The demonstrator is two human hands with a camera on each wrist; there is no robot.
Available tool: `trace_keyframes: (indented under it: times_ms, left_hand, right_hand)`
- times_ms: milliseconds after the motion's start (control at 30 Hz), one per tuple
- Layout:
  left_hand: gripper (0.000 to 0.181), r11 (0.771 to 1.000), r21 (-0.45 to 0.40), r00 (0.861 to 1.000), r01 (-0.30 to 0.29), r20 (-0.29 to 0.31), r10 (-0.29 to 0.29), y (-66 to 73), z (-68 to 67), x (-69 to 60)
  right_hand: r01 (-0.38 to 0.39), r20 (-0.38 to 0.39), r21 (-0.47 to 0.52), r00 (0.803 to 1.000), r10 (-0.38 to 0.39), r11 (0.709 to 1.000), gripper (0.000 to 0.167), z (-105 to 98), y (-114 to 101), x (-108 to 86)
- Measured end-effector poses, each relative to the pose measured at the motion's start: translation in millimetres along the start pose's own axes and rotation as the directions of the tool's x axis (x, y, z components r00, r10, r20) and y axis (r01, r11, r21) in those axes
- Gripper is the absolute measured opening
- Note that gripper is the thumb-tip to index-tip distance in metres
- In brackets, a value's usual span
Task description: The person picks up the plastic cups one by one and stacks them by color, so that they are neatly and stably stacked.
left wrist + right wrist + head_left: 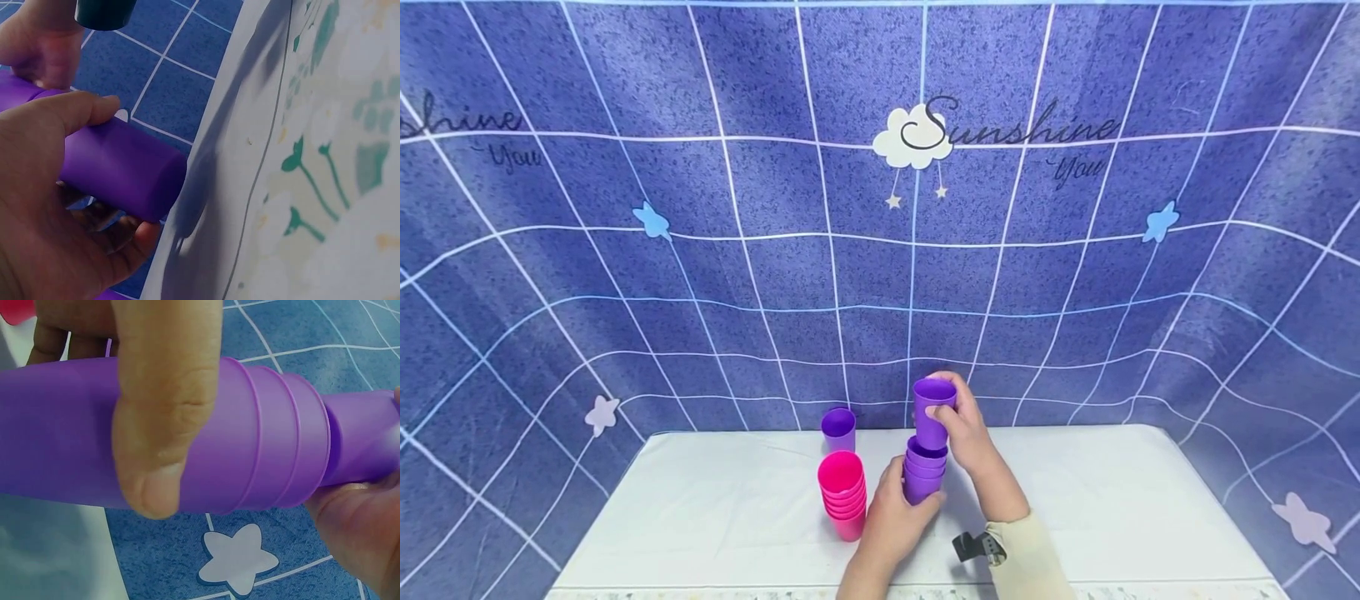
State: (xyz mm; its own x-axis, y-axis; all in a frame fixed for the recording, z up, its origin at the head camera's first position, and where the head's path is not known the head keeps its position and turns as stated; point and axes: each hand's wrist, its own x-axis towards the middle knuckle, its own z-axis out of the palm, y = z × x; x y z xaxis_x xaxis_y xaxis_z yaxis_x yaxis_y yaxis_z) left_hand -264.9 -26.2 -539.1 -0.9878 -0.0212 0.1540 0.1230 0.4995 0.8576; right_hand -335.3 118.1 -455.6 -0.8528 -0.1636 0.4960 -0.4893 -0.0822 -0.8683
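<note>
My left hand (898, 512) grips a stack of purple cups (924, 473) just above the table, its thumb and fingers on opposite sides. Directly over that stack, my right hand (966, 425) holds a single purple cup (931, 417) upright by its side. In the right wrist view the lower end of the single cup (365, 434) meets the open mouth of the stack (250, 437); how far in it reaches is hidden. The left wrist view shows the stack's closed base (144, 172) near the left fingers.
A nested stack of pink cups (842, 492) stands left of my left hand. Behind it is another purple cup (838, 430). The white tabletop (715, 500) meets a blue grid-patterned cloth (775, 275) at the back. A black strap device (977, 547) sits on my right wrist.
</note>
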Motion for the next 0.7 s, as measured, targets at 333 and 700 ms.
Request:
trace_keyframes:
  times_ms: [333,700]
  left_hand:
    - [0.071,1.000,-0.016,1.000,0.003,-0.019,-0.004,-2.7,1.9,2.0]
    - [0.076,0.999,-0.024,0.999,0.025,-0.025,-0.026,-1.2,1.4,1.6]
  right_hand:
    - [-0.064,0.029,-0.096,0.997,0.067,0.993,0.045,1.4,1.4,0.1]
    - [0.020,0.063,-0.139,0.998,-0.011,0.990,0.033,-9.4,8.5,1.5]
